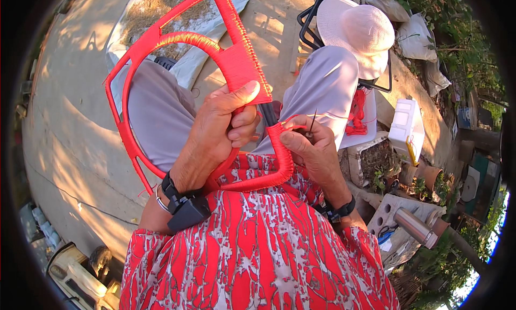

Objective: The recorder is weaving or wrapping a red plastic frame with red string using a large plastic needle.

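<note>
A curved frame (244, 68) wrapped tightly in red cord rests across my lap, leaning up and to the left. My left hand (217, 124) is closed round its wrapped bar, with the thumb pressed on the wide woven part. Just below that part, a short dark section (267, 115) of the frame shows bare between two wrapped stretches. My right hand (314, 146) pinches a strand of red cord (293, 124) beside this gap. A thin dark pointed tool (313, 118) sticks up from the same fingers; its lower end is hidden in the hand.
A pale sun hat (363, 30) sits on a black metal-framed seat ahead right. Loose red cord (357, 113) lies beyond my right knee, near a white foam box (406, 122). At lower right, a metal cylinder (414, 228) rests on a block with holes. A pale sheet (207, 41) covers ground ahead.
</note>
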A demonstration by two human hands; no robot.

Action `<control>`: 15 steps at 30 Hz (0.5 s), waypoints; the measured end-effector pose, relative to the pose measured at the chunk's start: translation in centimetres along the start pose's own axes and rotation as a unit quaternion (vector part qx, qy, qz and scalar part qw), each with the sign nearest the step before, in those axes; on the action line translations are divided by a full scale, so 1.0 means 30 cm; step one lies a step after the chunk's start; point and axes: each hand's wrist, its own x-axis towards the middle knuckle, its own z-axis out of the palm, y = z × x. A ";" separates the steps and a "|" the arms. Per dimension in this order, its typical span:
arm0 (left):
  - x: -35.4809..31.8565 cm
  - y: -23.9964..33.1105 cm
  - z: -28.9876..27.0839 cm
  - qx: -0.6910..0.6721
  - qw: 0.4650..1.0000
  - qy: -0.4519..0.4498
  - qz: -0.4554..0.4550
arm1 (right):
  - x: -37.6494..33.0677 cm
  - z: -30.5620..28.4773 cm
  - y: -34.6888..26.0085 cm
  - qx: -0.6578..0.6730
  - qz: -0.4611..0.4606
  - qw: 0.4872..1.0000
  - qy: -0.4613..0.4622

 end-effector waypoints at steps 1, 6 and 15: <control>-0.004 0.002 0.002 0.000 1.000 0.000 -0.002 | -0.004 0.004 -0.002 0.007 0.003 1.000 -0.018; -0.055 0.048 0.006 0.006 0.999 -0.048 0.013 | -0.009 -0.003 -0.008 0.111 -0.003 0.988 -0.108; -0.089 0.038 0.020 0.056 0.998 0.006 0.038 | 0.046 0.029 0.006 0.262 0.077 0.936 -0.221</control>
